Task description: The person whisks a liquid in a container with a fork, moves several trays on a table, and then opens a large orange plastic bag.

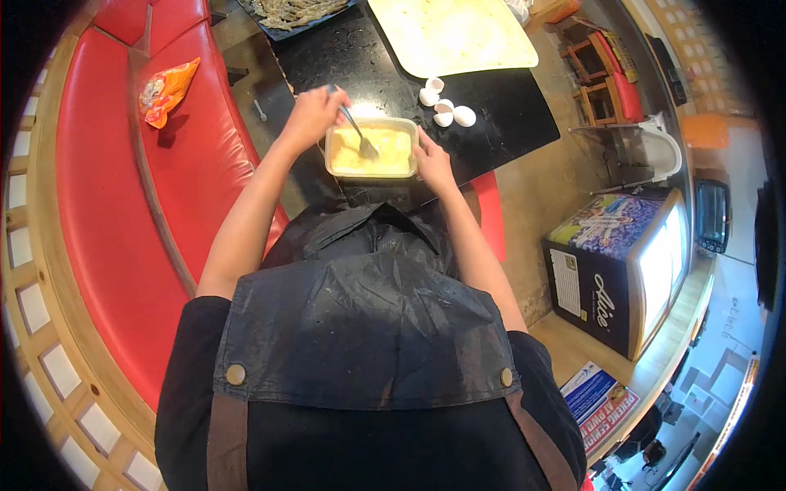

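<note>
A rectangular plastic container (329,161) holds yellow beaten egg (393,142) and sits near the edge of the black table. My left hand (315,118) grips the handle of a metal utensil (351,121). Its head dips into the egg and is too blurred to tell spoon from fork. With my right hand (435,162) I hold the container by its right side, the fingers along the rim. Several cracked white eggshells (444,113) lie on the table beyond my right hand.
The black table (509,123) bears a large pale-yellow tray (454,37) and a dark tray of brownish food (295,12). Left runs a red padded bench (184,166) with an orange plastic bag (167,92). A box-shaped display (614,270) stands on a wooden counter at right.
</note>
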The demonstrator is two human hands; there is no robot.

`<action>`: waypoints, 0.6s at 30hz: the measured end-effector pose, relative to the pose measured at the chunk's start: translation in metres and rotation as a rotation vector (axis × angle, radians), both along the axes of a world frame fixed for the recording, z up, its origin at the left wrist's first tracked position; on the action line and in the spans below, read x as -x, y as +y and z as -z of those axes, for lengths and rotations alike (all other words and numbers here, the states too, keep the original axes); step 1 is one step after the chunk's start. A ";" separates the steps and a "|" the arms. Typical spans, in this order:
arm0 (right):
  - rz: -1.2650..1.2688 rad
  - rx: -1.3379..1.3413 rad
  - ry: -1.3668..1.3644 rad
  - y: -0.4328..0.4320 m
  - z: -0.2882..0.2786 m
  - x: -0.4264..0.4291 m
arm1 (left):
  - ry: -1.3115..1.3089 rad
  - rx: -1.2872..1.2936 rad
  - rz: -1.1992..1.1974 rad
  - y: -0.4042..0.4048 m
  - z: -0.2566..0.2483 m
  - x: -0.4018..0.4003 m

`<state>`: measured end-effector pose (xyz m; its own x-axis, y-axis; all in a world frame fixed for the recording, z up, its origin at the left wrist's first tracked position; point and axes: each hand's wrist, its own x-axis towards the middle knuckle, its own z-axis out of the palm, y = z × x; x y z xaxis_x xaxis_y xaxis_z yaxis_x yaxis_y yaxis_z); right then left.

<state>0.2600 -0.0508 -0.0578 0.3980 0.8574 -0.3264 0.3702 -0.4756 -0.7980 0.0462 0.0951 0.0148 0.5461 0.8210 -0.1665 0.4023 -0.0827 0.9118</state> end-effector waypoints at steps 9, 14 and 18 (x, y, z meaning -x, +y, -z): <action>0.038 0.011 0.074 0.003 -0.008 0.001 | -0.090 -0.229 -0.179 -0.013 0.005 -0.002; 0.050 0.050 0.107 0.006 -0.021 0.004 | 0.026 -0.161 0.005 -0.017 0.003 0.002; 0.059 0.007 0.094 0.006 -0.013 0.004 | -0.124 -0.178 -0.115 -0.016 0.004 0.000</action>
